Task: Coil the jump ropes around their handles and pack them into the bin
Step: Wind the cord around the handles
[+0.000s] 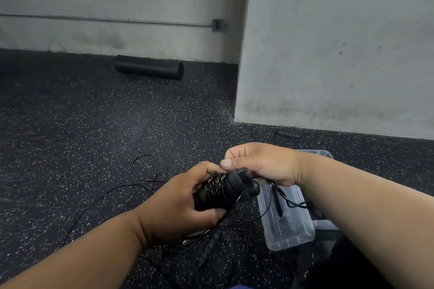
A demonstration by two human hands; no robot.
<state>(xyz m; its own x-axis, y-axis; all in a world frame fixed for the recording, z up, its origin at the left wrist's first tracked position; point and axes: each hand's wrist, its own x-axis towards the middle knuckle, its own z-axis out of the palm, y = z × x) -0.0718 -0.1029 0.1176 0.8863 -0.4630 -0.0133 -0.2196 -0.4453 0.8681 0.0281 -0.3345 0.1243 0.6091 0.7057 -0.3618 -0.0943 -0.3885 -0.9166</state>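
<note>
My left hand [180, 204] grips a pair of black jump rope handles [223, 189] held side by side, with thin black rope wound round them. My right hand [260, 162] is just above their capped ends, thumb and fingers pinching the rope at the top of the coil. The loose rest of the rope [145, 171] trails in loops over the floor to the left. A clear plastic bin [291, 232] sits on the floor under my right forearm, with dark handles and cord inside. Another ribbed black handle [210, 245] lies on the floor below my left hand.
The floor is black speckled rubber. A black foam roller [149, 67] lies by the far wall. A grey wall corner [237, 110] juts out ahead on the right, with a further black handle [287, 134] at its base. More tangled rope [234, 241] lies beside the bin.
</note>
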